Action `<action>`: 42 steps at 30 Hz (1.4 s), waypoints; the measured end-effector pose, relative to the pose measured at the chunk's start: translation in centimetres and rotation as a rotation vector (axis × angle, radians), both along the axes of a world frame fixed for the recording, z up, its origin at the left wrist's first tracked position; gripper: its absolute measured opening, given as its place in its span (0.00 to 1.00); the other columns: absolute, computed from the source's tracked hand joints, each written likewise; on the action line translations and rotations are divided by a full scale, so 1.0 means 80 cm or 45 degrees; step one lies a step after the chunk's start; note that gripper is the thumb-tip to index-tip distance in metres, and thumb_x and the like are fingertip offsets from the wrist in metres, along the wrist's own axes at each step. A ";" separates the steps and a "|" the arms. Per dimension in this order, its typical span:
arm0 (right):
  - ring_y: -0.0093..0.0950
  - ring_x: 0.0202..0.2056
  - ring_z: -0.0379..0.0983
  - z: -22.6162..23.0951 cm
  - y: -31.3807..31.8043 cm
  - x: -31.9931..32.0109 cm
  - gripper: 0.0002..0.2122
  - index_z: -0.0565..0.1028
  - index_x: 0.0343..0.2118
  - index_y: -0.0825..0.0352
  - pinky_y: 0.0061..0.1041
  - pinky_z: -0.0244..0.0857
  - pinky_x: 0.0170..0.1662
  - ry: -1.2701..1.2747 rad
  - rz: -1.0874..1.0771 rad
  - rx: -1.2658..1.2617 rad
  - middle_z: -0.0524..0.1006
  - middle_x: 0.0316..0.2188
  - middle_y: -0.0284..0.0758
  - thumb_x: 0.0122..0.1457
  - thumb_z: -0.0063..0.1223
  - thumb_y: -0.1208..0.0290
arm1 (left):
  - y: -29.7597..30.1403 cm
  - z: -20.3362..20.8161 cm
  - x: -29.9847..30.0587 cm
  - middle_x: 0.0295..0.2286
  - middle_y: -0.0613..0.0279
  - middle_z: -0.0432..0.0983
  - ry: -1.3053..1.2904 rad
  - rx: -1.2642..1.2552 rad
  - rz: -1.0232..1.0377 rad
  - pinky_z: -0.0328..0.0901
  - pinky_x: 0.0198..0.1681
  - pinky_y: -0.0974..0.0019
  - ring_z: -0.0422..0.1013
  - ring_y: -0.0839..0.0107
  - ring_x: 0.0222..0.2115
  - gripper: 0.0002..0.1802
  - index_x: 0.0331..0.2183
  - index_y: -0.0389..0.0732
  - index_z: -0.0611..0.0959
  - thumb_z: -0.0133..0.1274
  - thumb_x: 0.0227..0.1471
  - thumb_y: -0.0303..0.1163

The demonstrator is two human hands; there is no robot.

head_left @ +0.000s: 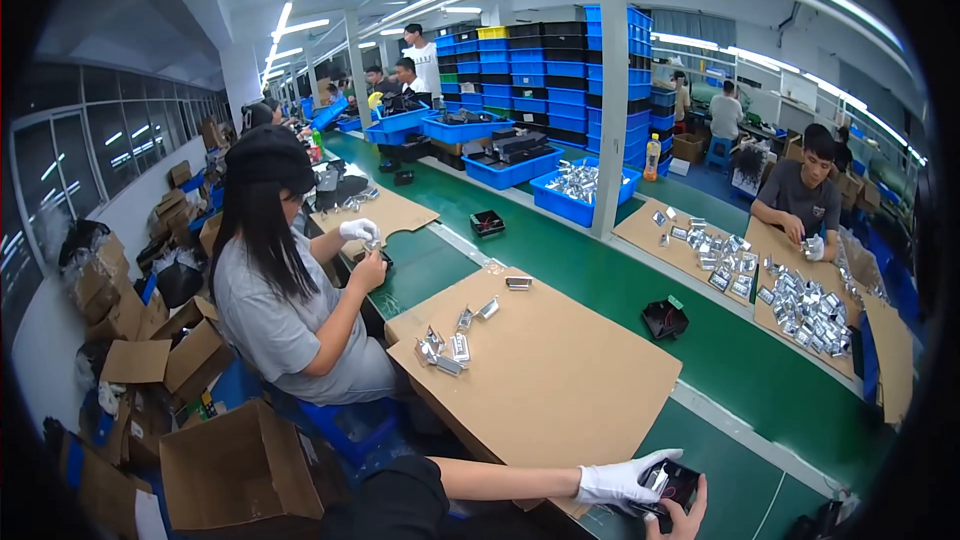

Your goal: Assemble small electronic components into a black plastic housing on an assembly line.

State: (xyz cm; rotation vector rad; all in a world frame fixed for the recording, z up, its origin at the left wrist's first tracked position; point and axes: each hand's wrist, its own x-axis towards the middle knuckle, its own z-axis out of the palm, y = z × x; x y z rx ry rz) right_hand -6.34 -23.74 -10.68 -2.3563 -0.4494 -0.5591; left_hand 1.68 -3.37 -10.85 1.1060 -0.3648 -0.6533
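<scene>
At far left in the foreground, an open brown cardboard box (225, 475) stands beside a co-worker in a grey T-shirt and black cap (285, 280), whose hands meet around a small item. Next comes a flat tan cardboard sheet (580, 380) bearing bent, shiny silver metal pieces (460, 347). Off its lower right corner, the left hand (618, 483), in a white fabric glove, is partly open, gripping the side of an open black plastic case (684, 483) with a silver metal piece and thin red wires inside. The bare right hand (684, 522) curls narrowly around the case's near right edge; its lower part is cut off. Whether the case rests on anything, I cannot tell. Beyond, another open black case (665, 319) sits on the long green work surface (770, 375).
</scene>
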 end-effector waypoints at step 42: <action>0.53 0.61 0.67 -0.125 -0.077 -0.010 0.17 0.79 0.47 0.69 0.42 0.64 0.63 0.218 -0.048 0.050 0.65 0.65 0.53 0.57 0.67 0.70 | -0.042 0.064 0.052 0.35 0.53 0.75 -1.451 0.694 0.034 0.72 0.39 0.52 0.73 0.50 0.36 0.15 0.38 0.43 0.80 0.60 0.45 0.35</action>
